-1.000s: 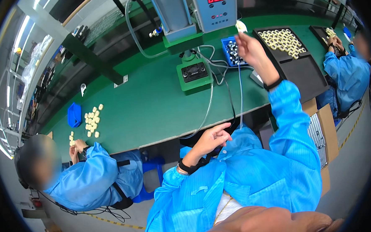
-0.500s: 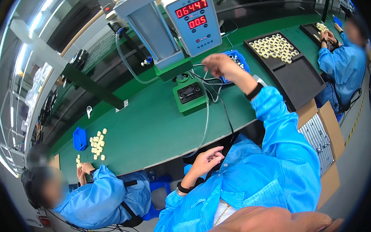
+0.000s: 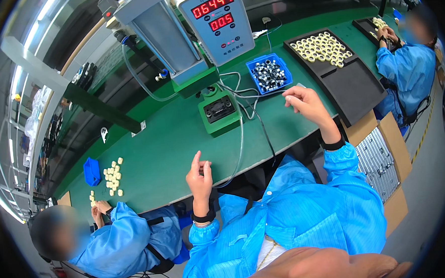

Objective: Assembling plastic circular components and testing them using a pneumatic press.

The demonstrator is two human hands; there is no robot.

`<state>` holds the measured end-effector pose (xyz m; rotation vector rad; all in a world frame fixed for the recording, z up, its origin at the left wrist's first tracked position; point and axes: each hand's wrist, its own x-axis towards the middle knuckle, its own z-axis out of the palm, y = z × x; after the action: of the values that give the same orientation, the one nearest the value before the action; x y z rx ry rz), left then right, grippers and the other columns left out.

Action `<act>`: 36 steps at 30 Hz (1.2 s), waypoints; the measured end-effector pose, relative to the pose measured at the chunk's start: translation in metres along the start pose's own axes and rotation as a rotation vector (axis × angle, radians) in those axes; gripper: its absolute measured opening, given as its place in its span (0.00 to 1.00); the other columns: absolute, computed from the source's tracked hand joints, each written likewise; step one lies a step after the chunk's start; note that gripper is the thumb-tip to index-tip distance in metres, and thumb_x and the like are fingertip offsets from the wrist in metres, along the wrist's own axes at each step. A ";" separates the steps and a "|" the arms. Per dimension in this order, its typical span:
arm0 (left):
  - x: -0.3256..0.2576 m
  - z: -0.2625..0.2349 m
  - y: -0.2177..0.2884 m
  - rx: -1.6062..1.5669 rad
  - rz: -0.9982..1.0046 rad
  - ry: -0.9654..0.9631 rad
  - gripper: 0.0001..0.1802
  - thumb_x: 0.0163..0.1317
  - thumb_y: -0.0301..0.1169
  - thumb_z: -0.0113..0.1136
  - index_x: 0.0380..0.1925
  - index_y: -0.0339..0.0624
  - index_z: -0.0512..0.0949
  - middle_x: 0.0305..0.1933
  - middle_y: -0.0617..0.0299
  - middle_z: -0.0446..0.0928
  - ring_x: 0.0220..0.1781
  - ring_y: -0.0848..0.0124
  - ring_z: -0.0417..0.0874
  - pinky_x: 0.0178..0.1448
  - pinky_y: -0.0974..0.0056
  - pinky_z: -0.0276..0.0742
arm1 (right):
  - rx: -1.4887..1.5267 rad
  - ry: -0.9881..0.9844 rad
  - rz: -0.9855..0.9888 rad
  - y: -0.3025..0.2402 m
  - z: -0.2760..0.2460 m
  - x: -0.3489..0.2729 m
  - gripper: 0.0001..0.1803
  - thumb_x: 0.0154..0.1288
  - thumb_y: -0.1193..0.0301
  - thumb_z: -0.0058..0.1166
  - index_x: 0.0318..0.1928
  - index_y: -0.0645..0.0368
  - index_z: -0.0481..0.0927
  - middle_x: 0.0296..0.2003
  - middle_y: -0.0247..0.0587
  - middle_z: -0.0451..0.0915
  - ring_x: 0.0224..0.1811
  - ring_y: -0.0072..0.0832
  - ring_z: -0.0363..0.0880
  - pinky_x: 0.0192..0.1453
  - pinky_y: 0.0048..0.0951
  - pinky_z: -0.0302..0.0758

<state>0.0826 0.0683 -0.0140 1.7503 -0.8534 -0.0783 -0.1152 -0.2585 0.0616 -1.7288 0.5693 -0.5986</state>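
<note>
My right hand (image 3: 302,100) hovers above the green table (image 3: 163,157), just in front of a blue bin (image 3: 268,75) full of small dark metal parts. Its fingertips are pinched together; I cannot make out anything between them. My left hand (image 3: 199,176) is raised over the table's near edge, fingers loosely spread and holding nothing. Between the hands sits a green fixture (image 3: 221,113) with a black nest, under a grey press with a red-digit counter box (image 3: 217,19). A black tray (image 3: 353,89) to the right holds several cream rings (image 3: 321,47).
Cables and a clear hose (image 3: 240,148) run over the table by the fixture. A cardboard box (image 3: 384,155) of metal parts stands at my right. A co-worker (image 3: 114,240) at the left handles small cream pieces beside a blue bin (image 3: 91,172). Another person (image 3: 405,71) works at the far right.
My right hand came down from high up, passed over the blue bin and drew back toward me. My left hand rose from my lap to the table edge. The view moved closer to the press.
</note>
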 end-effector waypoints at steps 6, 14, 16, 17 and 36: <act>-0.003 0.014 -0.004 0.804 0.346 -0.021 0.19 0.57 0.27 0.62 0.50 0.38 0.77 0.33 0.58 0.76 0.31 0.61 0.78 0.35 0.59 0.75 | -0.089 -0.017 -0.077 -0.001 -0.017 0.015 0.10 0.65 0.70 0.53 0.41 0.64 0.81 0.26 0.33 0.80 0.25 0.15 0.74 0.27 0.20 0.70; -0.003 0.016 -0.004 0.768 0.356 0.009 0.16 0.56 0.28 0.63 0.46 0.38 0.78 0.34 0.56 0.76 0.33 0.58 0.78 0.36 0.57 0.75 | -0.283 0.181 -0.135 -0.002 -0.066 0.141 0.12 0.65 0.67 0.52 0.42 0.62 0.81 0.25 0.36 0.81 0.22 0.21 0.77 0.24 0.24 0.72; -0.002 0.017 -0.003 0.767 0.366 0.014 0.15 0.56 0.27 0.63 0.45 0.38 0.79 0.34 0.56 0.76 0.33 0.58 0.78 0.36 0.57 0.75 | -0.359 0.204 -0.008 0.007 -0.069 0.196 0.12 0.64 0.67 0.52 0.42 0.61 0.81 0.25 0.39 0.82 0.22 0.25 0.80 0.24 0.27 0.75; -0.003 0.016 -0.004 0.762 0.341 0.012 0.15 0.56 0.27 0.63 0.44 0.38 0.79 0.34 0.56 0.76 0.33 0.58 0.78 0.36 0.57 0.75 | -0.358 0.202 -0.013 0.012 -0.065 0.215 0.12 0.64 0.67 0.52 0.42 0.61 0.81 0.25 0.39 0.82 0.22 0.25 0.80 0.24 0.27 0.75; -0.002 0.016 -0.006 0.678 0.327 -0.018 0.11 0.56 0.22 0.59 0.40 0.36 0.81 0.35 0.53 0.78 0.34 0.55 0.79 0.38 0.56 0.76 | -1.102 0.115 -0.111 0.032 -0.120 0.250 0.14 0.53 0.68 0.58 0.41 0.57 0.84 0.40 0.49 0.84 0.44 0.48 0.82 0.48 0.44 0.79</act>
<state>0.0770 0.0571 -0.0256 2.1974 -1.2647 0.4623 -0.0078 -0.5157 0.0798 -2.7781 0.9974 -0.4814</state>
